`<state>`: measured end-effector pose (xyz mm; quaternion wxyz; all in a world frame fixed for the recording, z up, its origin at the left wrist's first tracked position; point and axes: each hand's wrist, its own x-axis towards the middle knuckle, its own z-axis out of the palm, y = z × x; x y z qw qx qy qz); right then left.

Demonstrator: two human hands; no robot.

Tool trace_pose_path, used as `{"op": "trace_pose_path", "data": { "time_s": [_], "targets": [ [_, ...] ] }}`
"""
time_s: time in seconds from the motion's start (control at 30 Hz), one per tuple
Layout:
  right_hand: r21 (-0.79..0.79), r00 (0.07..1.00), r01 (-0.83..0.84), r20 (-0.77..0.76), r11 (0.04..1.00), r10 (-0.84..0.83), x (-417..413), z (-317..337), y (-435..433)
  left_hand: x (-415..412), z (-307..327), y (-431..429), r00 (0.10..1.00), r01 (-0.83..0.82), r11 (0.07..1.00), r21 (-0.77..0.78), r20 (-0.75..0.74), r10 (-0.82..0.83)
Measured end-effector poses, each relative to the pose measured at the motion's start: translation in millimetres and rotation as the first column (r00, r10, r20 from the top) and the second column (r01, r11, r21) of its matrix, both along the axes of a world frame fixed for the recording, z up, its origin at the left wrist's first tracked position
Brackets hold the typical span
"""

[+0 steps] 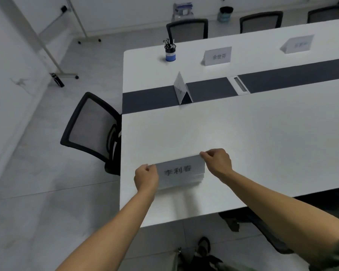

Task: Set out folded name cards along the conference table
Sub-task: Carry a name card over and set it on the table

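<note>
A folded white name card [180,170] with black characters stands near the front left corner of the white conference table [243,137]. My left hand [146,177] pinches its left end and my right hand [216,163] pinches its upper right corner. More sheets seem stacked under its right side. Another folded card [181,90] stands end-on across the dark centre strip. Two further name cards [217,56] [297,44] stand along the far side of the table.
A blue pen cup [170,52] holding several pens sits at the far left of the table. A black mesh chair [92,130] stands at the table's left end; other chairs [187,31] line the far side. A cable hatch [240,85] lies in the dark strip.
</note>
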<state>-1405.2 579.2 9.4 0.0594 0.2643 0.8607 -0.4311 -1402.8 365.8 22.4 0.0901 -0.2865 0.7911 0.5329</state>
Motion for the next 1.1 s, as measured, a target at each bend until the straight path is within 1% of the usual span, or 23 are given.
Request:
{"op": "trace_pose_path", "data": {
  "time_s": [0.07,0.17,0.27,0.43,0.57,0.7,0.83,0.9,0.97,1.0,1.1],
  "targets": [
    [-0.056,0.998,0.045,-0.035,0.997,-0.047,-0.5,12.8,1.4,-2.2,11.6,-0.8,0.998,-0.007,1.000,0.000,-0.064,0.007],
    [-0.111,0.988,0.089,-0.115,0.990,-0.101,2.1,38.9,8.8,-5.1,38.2,1.3,0.984,0.028,1.000,0.011,-0.175,-0.026],
    [-0.131,0.972,0.126,-0.180,0.983,-0.149,3.3,64.7,24.8,-7.8,62.5,14.8,0.957,0.102,0.995,0.011,-0.275,-0.095],
    [-0.106,0.949,0.192,-0.235,0.976,-0.212,2.5,99.6,69.9,-18.2,86.9,60.2,0.913,0.230,0.973,0.020,-0.349,-0.208],
    [-0.100,0.930,0.240,-0.260,0.966,-0.258,2.3,117.7,116.6,-27.0,97.3,110.7,0.892,0.302,0.953,0.036,-0.365,-0.268],
    [-0.100,0.929,0.260,-0.246,0.960,-0.277,-7.2,120.6,168.5,-38.5,90.0,164.2,0.887,0.353,0.935,0.043,-0.335,-0.319],
    [-0.117,0.946,0.233,-0.204,0.965,-0.253,-31.6,112.5,224.5,-54.5,78.1,220.8,0.905,0.373,0.926,0.048,-0.237,-0.353],
    [-0.115,0.960,0.201,-0.173,0.973,-0.219,-50.7,104.0,257.3,-62.8,70.8,255.3,0.925,0.346,0.937,0.041,-0.181,-0.334],
    [-0.116,0.976,0.161,-0.128,0.980,-0.176,-66.0,93.4,278.7,-69.1,64.4,279.8,0.945,0.316,0.947,0.066,-0.116,-0.307],
    [-0.131,0.987,0.129,-0.078,0.983,-0.139,-85.4,84.8,308.6,-78.3,54.6,313.4,0.961,0.271,0.961,0.053,-0.082,-0.266],
    [-0.167,0.996,0.078,-0.021,0.983,-0.082,-104.4,66.9,326.3,-83.4,43.6,329.7,0.973,0.229,0.970,0.082,-0.030,-0.227]
  ]
}}
